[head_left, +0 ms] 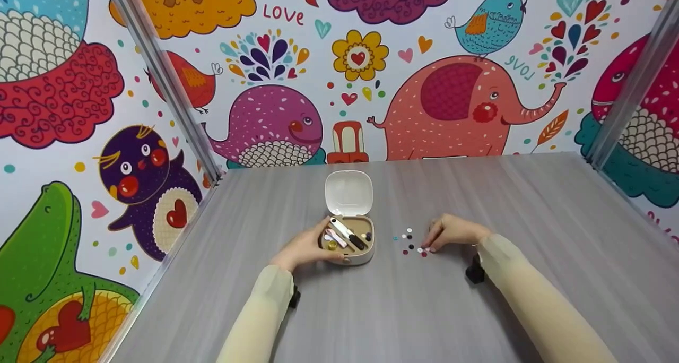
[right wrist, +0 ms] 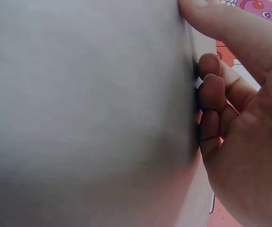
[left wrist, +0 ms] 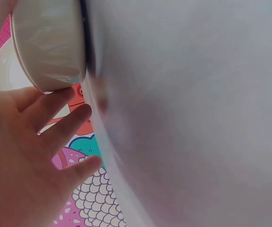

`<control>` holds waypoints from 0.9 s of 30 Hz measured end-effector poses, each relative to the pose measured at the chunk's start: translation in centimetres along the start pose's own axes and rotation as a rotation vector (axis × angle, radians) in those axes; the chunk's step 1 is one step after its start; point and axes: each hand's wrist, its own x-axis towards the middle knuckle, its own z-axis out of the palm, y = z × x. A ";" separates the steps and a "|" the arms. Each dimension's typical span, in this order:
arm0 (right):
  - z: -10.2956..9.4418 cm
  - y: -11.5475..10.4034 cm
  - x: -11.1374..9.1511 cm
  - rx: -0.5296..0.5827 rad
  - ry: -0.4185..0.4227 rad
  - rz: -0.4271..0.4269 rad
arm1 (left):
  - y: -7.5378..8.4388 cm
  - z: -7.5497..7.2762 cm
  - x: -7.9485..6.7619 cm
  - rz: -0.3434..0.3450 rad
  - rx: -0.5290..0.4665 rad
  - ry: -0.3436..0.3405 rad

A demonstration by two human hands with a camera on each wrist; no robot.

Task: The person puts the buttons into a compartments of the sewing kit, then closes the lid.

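A small white box [head_left: 362, 258] with rounded corners stands on the table, its hinged lid [head_left: 348, 193] raised. My left hand [head_left: 307, 249] holds the box at its left side, thumb along the front wall. In the left wrist view, some fingers [left wrist: 63, 135] of that hand spread away from the box wall [left wrist: 51, 47]. Inside the box lie a white-and-black slim tool [head_left: 347, 233], a small yellow item [head_left: 332, 244] and several little pieces. Fingertips of my right hand [head_left: 451, 231] are down among several small button-like discs [head_left: 411, 247]; whether they pinch one, I cannot tell.
The discs are white, black, dark red and one blue [head_left: 395, 238], scattered on the grey table [head_left: 371, 310] right of the box. Printed cartoon panels [head_left: 360, 103] wall the table at the back and sides, with metal posts [head_left: 175, 97] at the corners.
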 end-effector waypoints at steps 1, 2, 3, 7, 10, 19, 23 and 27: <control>0.0 0.0 0.0 0.003 0.001 0.002 | 0.0 0.0 0.0 -0.001 -0.004 -0.001; 0.0 0.0 0.0 0.004 0.002 0.005 | 0.0 0.0 0.0 0.000 -0.008 -0.001; 0.0 0.1 0.0 0.005 0.002 0.009 | 0.0 0.0 0.0 -0.001 -0.009 -0.002; 0.0 0.0 -0.1 -0.001 0.007 0.036 | 0.0 -0.1 0.0 0.000 -0.014 -0.002; 0.0 -0.2 -0.1 -0.031 0.019 0.064 | 0.0 -0.1 0.0 -0.004 -0.014 -0.003; 0.1 -0.3 -0.2 -0.069 0.043 0.087 | 0.1 -0.1 -0.1 0.000 -0.007 -0.006; 0.0 -0.4 -0.2 -0.048 0.045 0.081 | 0.2 -0.1 -0.1 -0.011 -0.017 -0.007; -0.1 -0.5 -0.2 -0.032 0.068 0.078 | 0.1 -0.1 -0.1 -0.006 -0.028 -0.006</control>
